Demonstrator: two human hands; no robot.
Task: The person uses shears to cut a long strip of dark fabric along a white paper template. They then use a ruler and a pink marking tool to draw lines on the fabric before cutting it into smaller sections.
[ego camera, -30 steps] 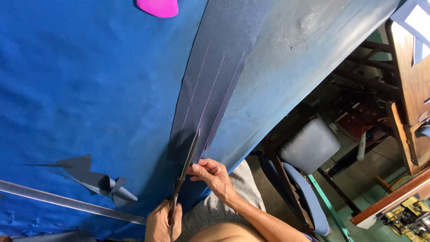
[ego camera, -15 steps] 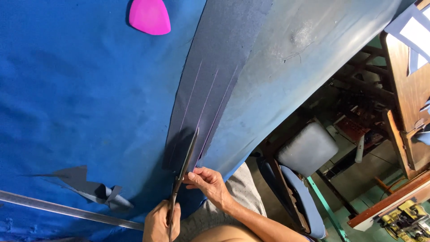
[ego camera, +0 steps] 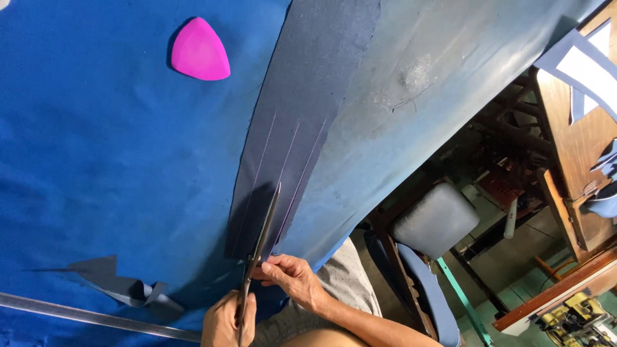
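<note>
Wide desk (ego camera: 411,109) draped in bright blue cloth (ego camera: 96,180) on one side, bare grey-blue and scuffed on the other. Beyond its edge: a padded grey stool (ego camera: 436,220), a blue chair back (ego camera: 421,292), wooden furniture (ego camera: 572,128) and part of a yellow machine (ego camera: 572,321) at the lower corner.

Down the middle, a long strip of dark grey fabric (ego camera: 308,115), marked with three thin pale chalk lines running lengthwise. Scissors (ego camera: 260,241) lying along one of those lines, blades slightly parted, tips pointing up the strip, lower part of the blades at the strip's near end. Left hand (ego camera: 228,321) low in view, fingers closed through and around the scissor handles. Right hand (ego camera: 289,277) just beside the blades, fingers pinched shut on the near edge of the grey fabric, holding it flat to the desk; forearm running off toward the lower edge.

Pink rounded-triangle tailor's chalk (ego camera: 200,50) resting on the blue cloth, well apart from the hands. Grey fabric offcuts (ego camera: 122,283) curled on the blue cloth near the left hand. Long metal ruler (ego camera: 90,316) lying across the lower corner, just beside those offcuts.
</note>
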